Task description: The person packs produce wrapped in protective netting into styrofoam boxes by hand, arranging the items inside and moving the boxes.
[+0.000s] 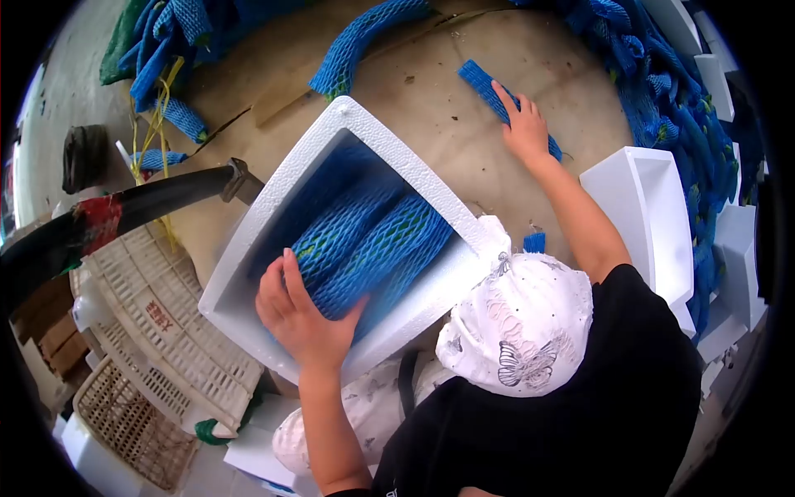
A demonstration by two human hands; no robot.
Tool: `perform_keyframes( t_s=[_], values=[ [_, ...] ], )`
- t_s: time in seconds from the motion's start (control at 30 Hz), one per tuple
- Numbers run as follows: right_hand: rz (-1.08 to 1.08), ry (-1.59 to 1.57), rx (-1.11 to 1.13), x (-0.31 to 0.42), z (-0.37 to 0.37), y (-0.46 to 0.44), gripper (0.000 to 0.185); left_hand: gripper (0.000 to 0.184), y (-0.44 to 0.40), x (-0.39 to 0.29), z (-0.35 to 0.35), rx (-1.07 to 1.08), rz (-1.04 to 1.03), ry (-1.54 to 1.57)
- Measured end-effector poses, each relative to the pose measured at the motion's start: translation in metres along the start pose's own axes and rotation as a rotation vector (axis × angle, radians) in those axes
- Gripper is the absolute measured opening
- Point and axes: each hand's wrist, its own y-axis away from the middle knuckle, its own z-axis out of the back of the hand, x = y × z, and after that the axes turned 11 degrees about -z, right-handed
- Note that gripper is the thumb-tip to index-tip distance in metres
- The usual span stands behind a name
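Note:
My left hand [306, 316] is in a white foam box [294, 186], fingers and thumb spread against the near ends of the produce in blue mesh sleeves [373, 244]. Green shows through the mesh, but I cannot make out the kind of produce. To the upper right, my right hand [527, 128] lies over a blue mesh sleeve [480, 87] on the tan surface [414, 124]. Its fingers are extended, and part of that sleeve is hidden beneath the hand. The sleeves in the box lie side by side along its length.
Another blue mesh sleeve [352, 50] lies beyond the box. Blue mesh piles stand at upper left [178, 29] and right [654, 74]. A black curved bar [166, 199], a white plastic basket [170, 306] and an empty foam box [654, 224] flank the work area.

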Motion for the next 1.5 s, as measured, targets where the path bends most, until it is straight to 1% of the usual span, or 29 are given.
perform_keyframes(
  t_s=[0.03, 0.1, 0.17, 0.2, 0.23, 0.27, 0.33, 0.4, 0.47, 0.53, 0.6, 0.63, 0.67, 0.73, 0.8, 0.83, 0.9, 0.93, 1.0, 1.03, 1.07, 1.1, 1.17, 1.2, 1.27, 1.33, 1.37, 1.47, 1.5],
  values=[
    [0.0, -0.006, -0.004, -0.009, -0.002, -0.002, 0.087, 0.108, -0.005, -0.001, 0.004, 0.037, -0.009, 0.011],
    [-0.228, -0.502, 0.126, -0.017, -0.005, -0.005, 0.079, 0.103, -0.009, 0.0, 0.005, 0.048, -0.004, 0.03],
    [-0.156, -0.914, -0.077, -0.008, 0.014, -0.015, 0.071, 0.102, -0.002, -0.001, 0.004, 0.028, 0.005, 0.016],
    [0.017, -0.918, -0.347, 0.02, 0.062, -0.013, 0.064, 0.1, -0.003, -0.002, -0.001, -0.015, -0.015, 0.031],
    [0.298, -1.027, -0.458, 0.046, 0.109, -0.015, 0.066, 0.098, -0.001, -0.003, -0.001, -0.038, -0.009, 0.048],
    [0.482, -1.237, -0.355, 0.074, 0.149, -0.006, 0.068, 0.098, 0.002, -0.004, 0.001, -0.031, -0.003, 0.036],
    [0.639, -1.304, -0.252, 0.137, 0.221, 0.032, 0.067, 0.097, 0.0, -0.006, 0.0, -0.075, -0.013, 0.026],
    [1.378, -1.172, -0.346, 0.203, 0.271, 0.07, 0.059, 0.098, 0.009, -0.003, -0.002, -0.113, -0.028, 0.024],
    [1.559, -0.742, 0.125, 0.249, 0.256, 0.098, 0.047, 0.092, 0.03, -0.007, -0.006, -0.143, 0.047, -0.005],
    [1.519, -0.65, -0.261, 0.28, 0.184, 0.092, 0.046, 0.067, 0.019, -0.015, 0.018, -0.114, 0.01, 0.125],
    [1.483, -0.609, -0.315, 0.272, 0.185, 0.101, 0.046, 0.055, 0.018, -0.011, 0.032, -0.039, -0.022, 0.07],
    [1.453, -0.575, -0.36, 0.267, 0.185, 0.1, 0.045, 0.052, 0.018, -0.003, 0.037, -0.085, 0.002, 0.087],
    [1.482, -0.652, -0.302, 0.263, 0.181, 0.098, 0.043, 0.048, 0.02, 0.002, 0.043, -0.12, 0.031, 0.107],
    [1.412, -0.786, -0.026, 0.255, 0.196, 0.079, 0.04, 0.063, -0.009, 0.009, 0.042, -0.24, 0.067, 0.178],
    [1.292, -0.97, -0.215, 0.234, 0.236, 0.04, 0.04, 0.073, -0.008, 0.017, 0.007, -0.018, -0.001, 0.102],
    [1.239, -0.972, -0.429, 0.227, 0.234, 0.0, 0.042, 0.073, -0.012, 0.02, 0.006, -0.013, 0.028, 0.085],
    [0.961, -0.981, -0.301, 0.205, 0.213, -0.086, 0.052, 0.075, -0.013, 0.021, 0.007, 0.002, 0.04, 0.169],
    [0.79, -0.887, -0.492, 0.208, 0.198, -0.098, 0.034, 0.075, -0.009, 0.018, 0.01, 0.009, 0.056, 0.151],
    [0.549, -0.468, -0.289, 0.204, 0.119, -0.168, 0.056, 0.074, -0.015, 0.016, 0.011, 0.031, 0.079, 0.163],
    [0.475, -0.464, -0.39, 0.199, 0.075, -0.185, 0.054, 0.075, -0.012, 0.016, 0.01, 0.048, 0.101, 0.153],
    [0.396, -0.405, -0.187, 0.191, 0.075, -0.176, 0.054, 0.075, -0.011, 0.015, 0.009, 0.022, 0.069, 0.123],
    [0.354, -0.425, -0.088, 0.183, 0.068, -0.173, 0.053, 0.074, -0.01, 0.01, 0.008, 0.02, 0.079, 0.091],
    [0.407, -0.476, -0.092, 0.165, 0.082, -0.162, 0.046, 0.072, -0.008, 0.009, 0.005, 0.017, 0.077, 0.039],
    [0.439, -0.455, -0.236, 0.154, 0.083, -0.173, 0.045, 0.072, -0.008, 0.011, 0.004, 0.021, 0.066, 0.02],
    [0.38, -0.352, -0.463, 0.132, 0.077, -0.217, 0.053, 0.074, -0.007, 0.015, 0.004, 0.039, 0.076, 0.026],
    [0.276, -0.291, -0.38, 0.114, 0.099, -0.248, 0.058, 0.075, -0.008, 0.015, 0.005, 0.057, 0.079, 0.021],
    [0.308, -0.161, -0.35, 0.107, 0.094, -0.277, 0.064, 0.075, -0.009, 0.015, 0.006, 0.068, 0.088, 0.029],
    [0.25, 0.25, -0.012, 0.115, 0.093, -0.306, 0.074, 0.074, -0.005, 0.018, 0.004, 0.077, 0.089, 0.017],
    [0.199, 0.186, -0.018, 0.118, 0.08, -0.308, 0.067, 0.075, -0.002, 0.02, 0.003, 0.091, 0.095, 0.016]
  ],
)
